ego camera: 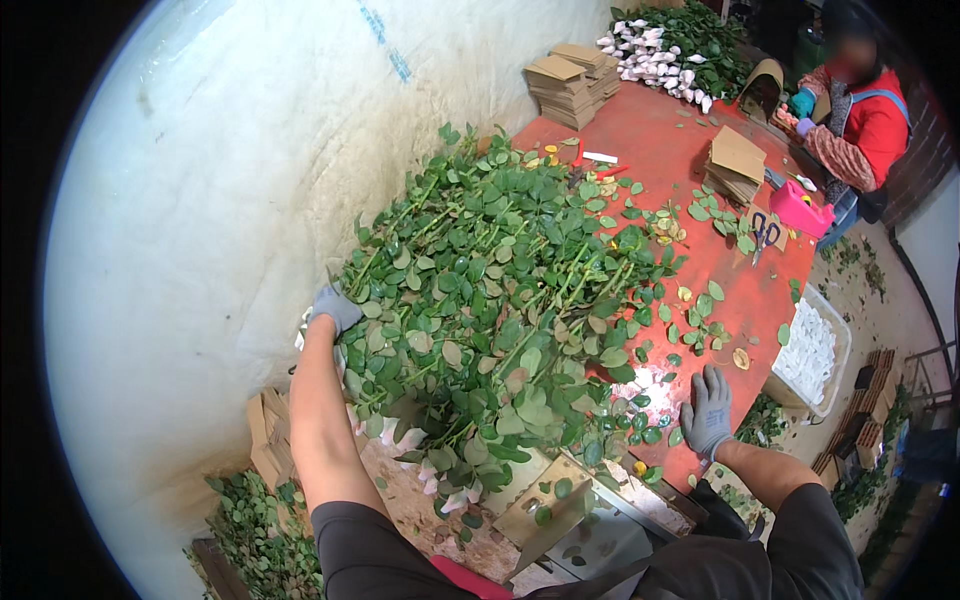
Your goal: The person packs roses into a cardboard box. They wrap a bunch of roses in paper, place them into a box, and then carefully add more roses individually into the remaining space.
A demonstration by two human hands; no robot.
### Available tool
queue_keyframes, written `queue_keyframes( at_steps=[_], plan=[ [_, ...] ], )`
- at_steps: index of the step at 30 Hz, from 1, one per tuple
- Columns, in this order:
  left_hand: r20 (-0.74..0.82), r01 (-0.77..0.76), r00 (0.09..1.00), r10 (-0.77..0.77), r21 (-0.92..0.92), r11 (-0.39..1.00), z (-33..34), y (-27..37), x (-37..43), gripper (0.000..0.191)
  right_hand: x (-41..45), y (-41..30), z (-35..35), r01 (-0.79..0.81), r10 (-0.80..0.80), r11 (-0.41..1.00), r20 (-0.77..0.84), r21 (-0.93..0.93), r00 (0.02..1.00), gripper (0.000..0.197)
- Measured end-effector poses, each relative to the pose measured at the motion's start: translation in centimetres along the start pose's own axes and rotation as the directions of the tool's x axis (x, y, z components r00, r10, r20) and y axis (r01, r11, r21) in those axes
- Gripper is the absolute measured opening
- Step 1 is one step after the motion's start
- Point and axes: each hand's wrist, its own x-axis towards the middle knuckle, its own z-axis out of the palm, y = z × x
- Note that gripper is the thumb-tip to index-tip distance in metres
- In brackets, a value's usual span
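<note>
A large heap of leafy rose stems lies on the red table, with pale pink rose heads hanging at its near side. My left hand, in a grey glove, is at the heap's left edge by the wall; its fingers are partly hidden by leaves, so its grip cannot be told. My right hand, also gloved in grey, rests flat with fingers apart on the table's near right part. Red-handled cutters lie behind the heap.
Cardboard stacks and more pale roses stand at the back. A cardboard pile, a pink tape dispenser and a tub of white pieces are at the right. A co-worker stands at the far right. A metal bracket is near me.
</note>
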Motion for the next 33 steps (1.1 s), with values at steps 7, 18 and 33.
queue_keyframes(
  at_steps=[7,18,33],
  plan=[
    [-0.23,-0.132,0.961,0.155,0.11,0.985,-3.3,4.5,-4.8,0.043,-0.5,0.5,0.5,-0.005,0.005,1.0,-0.022,0.019,1.0,0.066],
    [-0.463,-0.216,0.855,0.233,0.089,0.972,-7.2,7.2,-18.8,0.039,-0.5,0.7,0.6,-0.002,0.003,1.0,-0.019,0.02,1.0,0.066],
    [0.112,-0.36,0.916,0.385,-0.192,0.913,3.5,18.3,-31.5,0.073,-0.7,0.5,0.7,0.027,-0.027,0.999,-0.014,-0.042,1.0,0.066]
  ],
)
